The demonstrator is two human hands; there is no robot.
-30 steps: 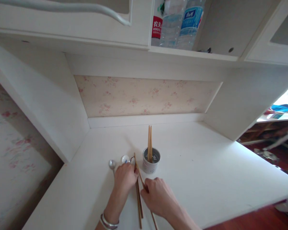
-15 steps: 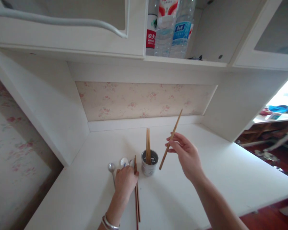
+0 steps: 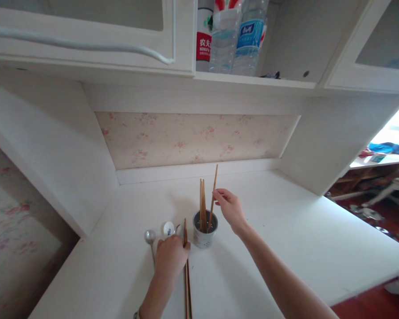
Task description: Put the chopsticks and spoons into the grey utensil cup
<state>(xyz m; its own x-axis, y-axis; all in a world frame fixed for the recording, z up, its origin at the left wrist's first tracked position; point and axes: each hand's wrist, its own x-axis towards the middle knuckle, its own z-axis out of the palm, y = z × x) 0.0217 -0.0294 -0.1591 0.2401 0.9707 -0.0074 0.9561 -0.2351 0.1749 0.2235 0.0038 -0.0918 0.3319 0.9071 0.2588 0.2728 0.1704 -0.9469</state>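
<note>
Here, right hand point(image 3: 231, 210) raised beside cup point(image 3: 204, 240), pinching one chopstick point(image 3: 215, 179), left hand point(image 3: 172, 257) low, gripping darker chopsticks point(image 3: 186, 281)

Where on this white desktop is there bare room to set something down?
Right: between the right forearm and right side panel. Left: between metal spoon and left side panel. Crowded: around the left hand, chopsticks and chopstick cup.
</note>
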